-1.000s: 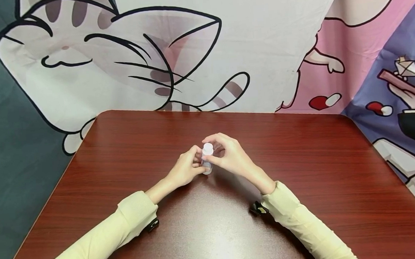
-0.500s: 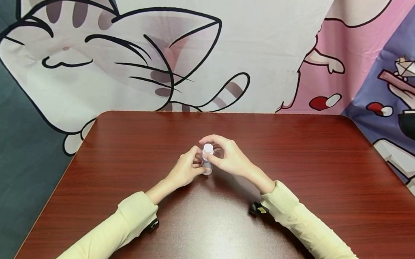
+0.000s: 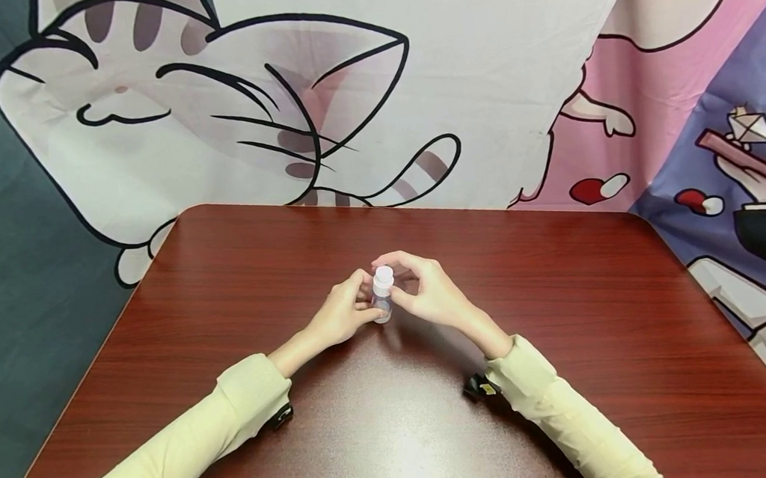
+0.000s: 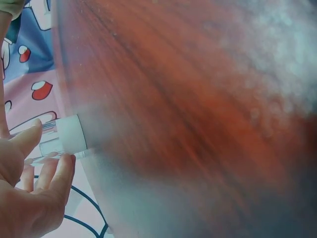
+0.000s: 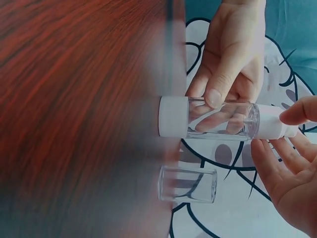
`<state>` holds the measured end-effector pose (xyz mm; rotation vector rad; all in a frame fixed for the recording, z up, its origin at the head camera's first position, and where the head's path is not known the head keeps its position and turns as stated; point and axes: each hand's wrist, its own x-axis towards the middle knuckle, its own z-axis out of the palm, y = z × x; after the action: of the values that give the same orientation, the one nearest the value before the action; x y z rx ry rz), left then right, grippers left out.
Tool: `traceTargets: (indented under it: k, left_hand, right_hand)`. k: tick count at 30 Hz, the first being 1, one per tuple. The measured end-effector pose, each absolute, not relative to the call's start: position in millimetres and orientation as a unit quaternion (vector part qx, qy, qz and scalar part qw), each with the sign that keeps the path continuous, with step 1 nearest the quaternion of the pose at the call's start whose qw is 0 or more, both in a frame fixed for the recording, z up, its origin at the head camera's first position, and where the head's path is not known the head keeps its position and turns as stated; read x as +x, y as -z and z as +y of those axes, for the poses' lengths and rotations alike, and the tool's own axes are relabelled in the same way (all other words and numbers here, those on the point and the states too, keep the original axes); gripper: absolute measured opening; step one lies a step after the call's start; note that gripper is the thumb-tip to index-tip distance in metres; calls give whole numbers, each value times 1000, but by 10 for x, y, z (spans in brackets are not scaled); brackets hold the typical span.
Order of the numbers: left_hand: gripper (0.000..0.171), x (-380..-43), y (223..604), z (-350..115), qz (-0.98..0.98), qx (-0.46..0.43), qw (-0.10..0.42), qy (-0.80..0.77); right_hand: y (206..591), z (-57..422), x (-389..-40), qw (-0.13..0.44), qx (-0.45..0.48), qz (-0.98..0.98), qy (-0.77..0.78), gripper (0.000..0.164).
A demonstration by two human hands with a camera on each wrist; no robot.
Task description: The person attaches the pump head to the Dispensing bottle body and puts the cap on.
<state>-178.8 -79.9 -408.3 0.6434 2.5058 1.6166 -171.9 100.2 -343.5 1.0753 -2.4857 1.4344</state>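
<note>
A small clear bottle [image 5: 218,119] with a white base and a white top [image 5: 270,121] stands upright on the table in the head view. My left hand [image 3: 341,310] grips its clear body, with the thumb on the near side and fingers behind. My right hand [image 3: 431,291] has its thumb and fingers around the white top. In the left wrist view the bottle's white base [image 4: 72,135] shows past my left fingers. Beside the bottle, in the right wrist view, a clear open-ended cap [image 5: 190,184] rests on the table; my right hand hides most of it from the head camera.
The reddish-brown wooden table [image 3: 256,256] extends around both hands, with a bright glare near its front. Behind it hangs a cartoon cat cloth [image 3: 478,74]. A dark camera [image 3: 481,386] sits under my right cuff, another [image 3: 280,415] under my left.
My right thumb has slid slightly right and down along the bottle's top, and the right fingers have shifted a little around it. The left hand and the bottle stay in place.
</note>
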Motion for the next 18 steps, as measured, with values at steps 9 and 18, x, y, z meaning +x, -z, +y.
traceTargets:
  k: [9,18]
  left_hand:
    - [34,-1789,4069,-794,823,202,52,-527]
    - [34,-1788,4079,-795,821,204,50,-530]
  right_hand:
    - [3422,1026,-1716,38,341,-819,-459,34]
    - [3737,1095,-1903,50,344,-815,-463,38]
